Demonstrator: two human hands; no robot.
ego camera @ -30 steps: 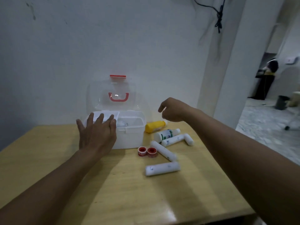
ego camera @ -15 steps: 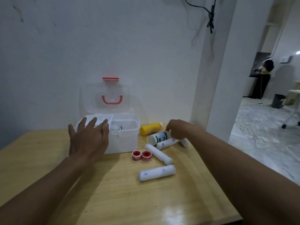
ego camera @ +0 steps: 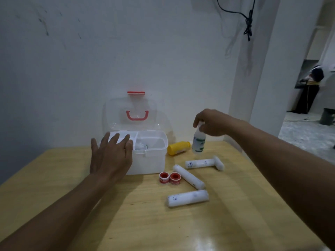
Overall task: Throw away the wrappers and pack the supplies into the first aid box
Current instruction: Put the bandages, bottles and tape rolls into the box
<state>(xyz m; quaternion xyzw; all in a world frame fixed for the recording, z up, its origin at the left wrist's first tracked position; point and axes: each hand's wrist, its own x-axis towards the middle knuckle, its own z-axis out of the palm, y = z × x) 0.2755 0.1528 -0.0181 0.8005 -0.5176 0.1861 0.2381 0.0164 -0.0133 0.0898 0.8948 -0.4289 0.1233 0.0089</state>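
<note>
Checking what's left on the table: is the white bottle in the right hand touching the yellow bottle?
Apart. The head view shows the white bottle lifted, with table visible between it and the yellow bottle.

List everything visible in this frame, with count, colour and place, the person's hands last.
first aid box: 1, white with clear lid open, back of table by the wall
white bottle: 1, white with green label, held above the table right of the box
yellow bottle: 1, yellow, lying right of the box
bandage rolls: 4, white, lying on the table right of and in front of the box
tape rolls: 2, red and white, side by side at the box's front right corner
table: 1, light wood
bin: 1, dark, floor at far right
left hand: open, over the box's left front
right hand: gripping the white bottle's top
</note>
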